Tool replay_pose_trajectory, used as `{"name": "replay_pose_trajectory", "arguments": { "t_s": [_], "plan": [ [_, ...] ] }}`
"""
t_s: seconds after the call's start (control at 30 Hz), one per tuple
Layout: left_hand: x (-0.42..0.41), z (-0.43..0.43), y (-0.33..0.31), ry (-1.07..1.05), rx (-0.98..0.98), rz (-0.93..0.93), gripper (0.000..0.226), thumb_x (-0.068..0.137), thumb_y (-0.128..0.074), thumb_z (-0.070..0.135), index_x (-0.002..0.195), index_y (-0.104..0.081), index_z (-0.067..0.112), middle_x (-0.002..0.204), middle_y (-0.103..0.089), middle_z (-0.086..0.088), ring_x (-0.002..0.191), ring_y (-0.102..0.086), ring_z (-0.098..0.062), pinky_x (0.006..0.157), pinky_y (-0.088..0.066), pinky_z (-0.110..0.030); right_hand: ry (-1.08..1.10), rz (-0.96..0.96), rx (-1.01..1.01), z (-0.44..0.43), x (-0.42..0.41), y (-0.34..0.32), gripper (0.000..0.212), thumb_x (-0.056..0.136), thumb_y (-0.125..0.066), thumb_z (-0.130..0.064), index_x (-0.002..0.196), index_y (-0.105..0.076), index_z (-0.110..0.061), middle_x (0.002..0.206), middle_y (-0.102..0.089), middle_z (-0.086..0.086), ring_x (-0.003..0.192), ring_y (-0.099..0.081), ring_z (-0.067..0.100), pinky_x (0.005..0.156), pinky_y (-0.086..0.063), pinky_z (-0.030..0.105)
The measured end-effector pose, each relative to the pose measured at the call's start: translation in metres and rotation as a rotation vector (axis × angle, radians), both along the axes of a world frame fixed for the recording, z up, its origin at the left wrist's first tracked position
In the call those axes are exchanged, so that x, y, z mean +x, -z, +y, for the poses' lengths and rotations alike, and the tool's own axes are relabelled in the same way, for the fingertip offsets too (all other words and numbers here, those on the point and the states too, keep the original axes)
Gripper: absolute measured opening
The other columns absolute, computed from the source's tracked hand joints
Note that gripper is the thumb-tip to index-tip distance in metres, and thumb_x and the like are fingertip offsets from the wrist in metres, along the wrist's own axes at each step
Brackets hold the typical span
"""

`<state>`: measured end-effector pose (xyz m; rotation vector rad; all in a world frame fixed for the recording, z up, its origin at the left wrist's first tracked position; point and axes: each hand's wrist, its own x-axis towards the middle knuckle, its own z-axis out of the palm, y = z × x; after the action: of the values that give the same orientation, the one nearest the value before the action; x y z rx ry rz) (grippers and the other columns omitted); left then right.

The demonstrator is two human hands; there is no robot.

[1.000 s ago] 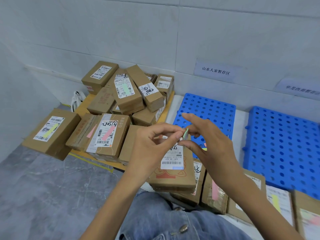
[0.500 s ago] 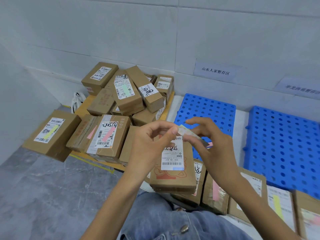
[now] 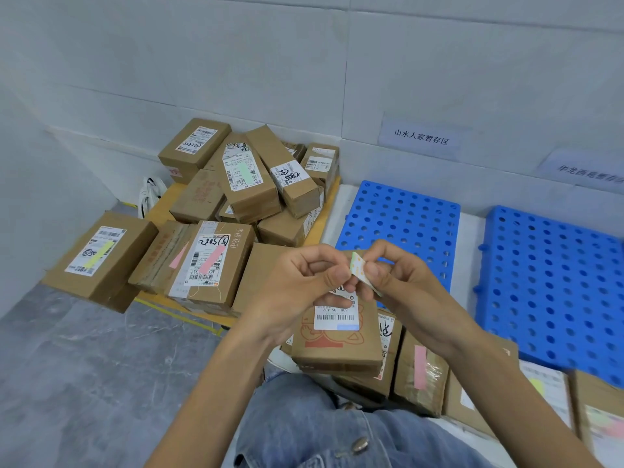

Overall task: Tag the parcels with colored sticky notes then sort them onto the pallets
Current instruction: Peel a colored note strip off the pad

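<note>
Here — left hand (image 3: pixel 297 293), right hand (image 3: pixel 417 298), fingers (image 3: pixel 338 275) in a pinch on sticky notes (image 3: pixel 358 267).

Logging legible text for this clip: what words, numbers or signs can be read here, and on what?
"山水人家暂存区": left wall sign.
"530- D5 A37": label on front parcel, upside down.
"507" and "A37": label on pink-tagged parcel, upside down.
Right wall sign: blurred and cut off by the frame edge; seems to begin "华龙西苑".
Other parcel labels and handwriting: too small or scrawled to read.
</note>
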<state>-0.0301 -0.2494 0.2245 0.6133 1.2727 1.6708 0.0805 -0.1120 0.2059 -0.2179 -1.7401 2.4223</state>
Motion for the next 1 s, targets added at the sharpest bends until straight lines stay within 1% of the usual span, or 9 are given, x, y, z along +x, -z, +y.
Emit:
{"name": "replay_pose_trajectory", "arguments": {
  "t_s": [0.13, 0.3, 0.4, 0.5, 0.6, 0.7, 0.77, 0.9, 1.0],
  "plan": [
    [0.001, -0.001, -0.006, 0.02, -0.001, 0.031, 0.025, 0.061, -0.079, 0.041, 0.073, -0.074, 0.02, 0.067, -0.068, 0.0, 0.064, -0.067, -0.01, 0.056, -0.055, -0.02, -0.009, 0.011, -0.047, 0.001, 0.0, 0.002, 0.016, 0.082, -0.065, -0.037, 0.081, -0.063, -0.021, 0.064, -0.058, 0.002, 0.071, -0.054, 0.019, 0.075, -0.047, 0.022],
    [0.002, -0.002, -0.008, 0.02, -0.017, 0.039, 0.03, 0.058, -0.081, 0.048, 0.071, -0.073, 0.022, 0.068, -0.069, -0.002, 0.065, -0.066, -0.01, 0.056, -0.056, -0.022, -0.004, 0.028, -0.007, 0.002, -0.002, 0.004, 0.026, 0.079, -0.07, -0.042, 0.083, -0.062, -0.018, 0.066, -0.061, 0.001, 0.069, -0.056, 0.017, 0.077, -0.047, 0.022],
    [0.002, -0.001, -0.008, 0.032, -0.032, 0.039, 0.029, 0.058, -0.081, 0.048, 0.068, -0.071, 0.022, 0.068, -0.068, -0.003, 0.064, -0.065, -0.011, 0.056, -0.055, -0.022, -0.001, 0.034, 0.016, 0.003, -0.003, 0.003, 0.027, 0.079, -0.07, -0.043, 0.083, -0.062, -0.017, 0.065, -0.062, 0.001, 0.071, -0.058, 0.018, 0.078, -0.047, 0.023],
    [0.002, -0.002, -0.009, 0.055, -0.043, 0.036, 0.027, 0.06, -0.079, 0.046, 0.068, -0.071, 0.022, 0.07, -0.068, -0.004, 0.067, -0.066, -0.013, 0.057, -0.055, -0.022, -0.018, 0.034, 0.01, 0.004, -0.002, 0.003, 0.027, 0.079, -0.07, -0.042, 0.082, -0.061, -0.016, 0.064, -0.061, 0.004, 0.073, -0.06, 0.017, 0.079, -0.048, 0.026],
    [0.002, -0.002, -0.01, 0.065, -0.053, 0.028, 0.025, 0.062, -0.078, 0.042, 0.07, -0.071, 0.02, 0.072, -0.068, -0.007, 0.069, -0.066, -0.016, 0.057, -0.055, -0.023, -0.022, 0.035, 0.011, 0.005, -0.002, 0.005, 0.029, 0.078, -0.071, -0.043, 0.082, -0.061, -0.016, 0.066, -0.06, 0.006, 0.07, -0.057, 0.018, 0.078, -0.048, 0.027],
    [0.003, -0.002, -0.01, 0.064, -0.067, 0.034, 0.015, 0.066, -0.072, 0.035, 0.069, -0.072, 0.02, 0.07, -0.068, -0.005, 0.067, -0.066, -0.014, 0.057, -0.055, -0.023, -0.023, 0.046, -0.012, 0.005, -0.001, 0.007, 0.029, 0.079, -0.071, -0.041, 0.083, -0.06, -0.014, 0.07, -0.056, 0.015, 0.069, -0.058, 0.015, 0.076, -0.047, 0.023],
    [0.003, -0.002, -0.011, 0.059, -0.076, 0.041, 0.013, 0.068, -0.07, 0.032, 0.069, -0.072, 0.019, 0.069, -0.068, -0.004, 0.067, -0.066, -0.014, 0.056, -0.056, -0.023, -0.021, 0.051, -0.017, 0.005, -0.001, 0.008, 0.028, 0.081, -0.069, -0.039, 0.084, -0.06, -0.013, 0.069, -0.056, 0.013, 0.073, -0.059, 0.015, 0.078, -0.047, 0.022],
    [0.006, -0.003, -0.012, 0.046, -0.094, 0.071, 0.017, 0.073, -0.066, 0.025, 0.077, -0.068, 0.009, 0.068, -0.069, -0.003, 0.066, -0.066, -0.012, 0.057, -0.057, -0.023, -0.024, 0.057, -0.01, 0.005, -0.001, 0.008, 0.024, 0.082, -0.067, -0.039, 0.084, -0.061, -0.016, 0.07, -0.062, -0.001, 0.07, -0.053, 0.019, 0.078, -0.047, 0.024],
    [0.008, -0.003, -0.014, 0.023, -0.085, 0.064, 0.027, 0.069, -0.068, 0.028, 0.082, -0.066, 0.004, 0.068, -0.069, -0.005, 0.066, -0.067, -0.012, 0.056, -0.057, -0.023, -0.006, 0.063, -0.008, 0.004, 0.0, 0.007, 0.021, 0.083, -0.066, -0.036, 0.085, -0.061, -0.016, 0.069, -0.062, 0.001, 0.07, -0.055, 0.018, 0.078, -0.048, 0.024]
  ]
}}
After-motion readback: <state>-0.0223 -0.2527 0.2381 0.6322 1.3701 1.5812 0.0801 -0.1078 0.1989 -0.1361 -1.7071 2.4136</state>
